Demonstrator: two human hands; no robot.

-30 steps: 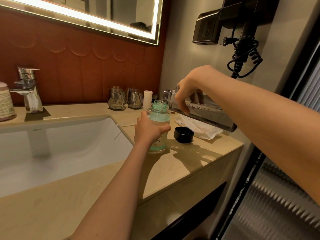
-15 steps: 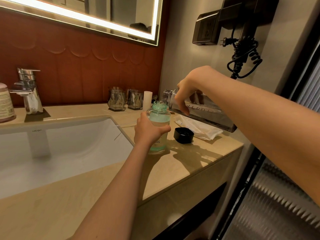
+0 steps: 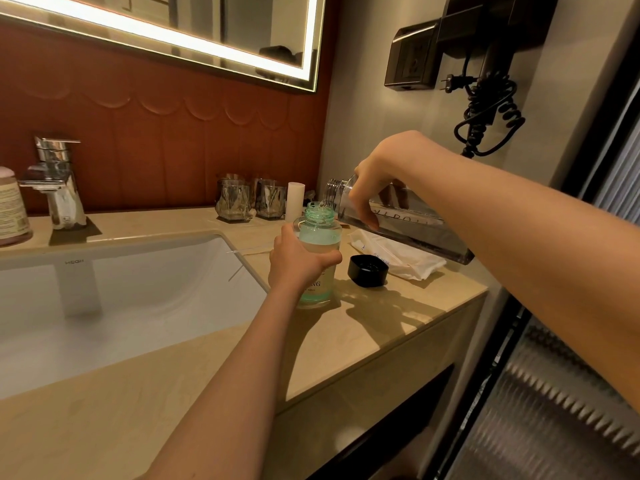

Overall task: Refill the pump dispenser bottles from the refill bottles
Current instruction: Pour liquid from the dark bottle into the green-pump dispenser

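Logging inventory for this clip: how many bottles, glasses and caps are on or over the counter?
Bottles: 3 (green bottle, clear bottle, labelled bottle at the far left)
Glasses: 2 (left glass, right glass)
Caps: 1 (black cap)
Total: 6

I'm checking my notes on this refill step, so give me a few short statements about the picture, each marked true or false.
1. The left hand grips the green bottle, which stands on the counter. True.
2. The right hand holds the clear bottle upright. False: it is tilted, with its mouth over the green bottle's open neck.
3. The black cap is screwed onto the green bottle. False: it lies on the counter, to the right of that bottle.
4. Two glasses stand by the back wall. True.
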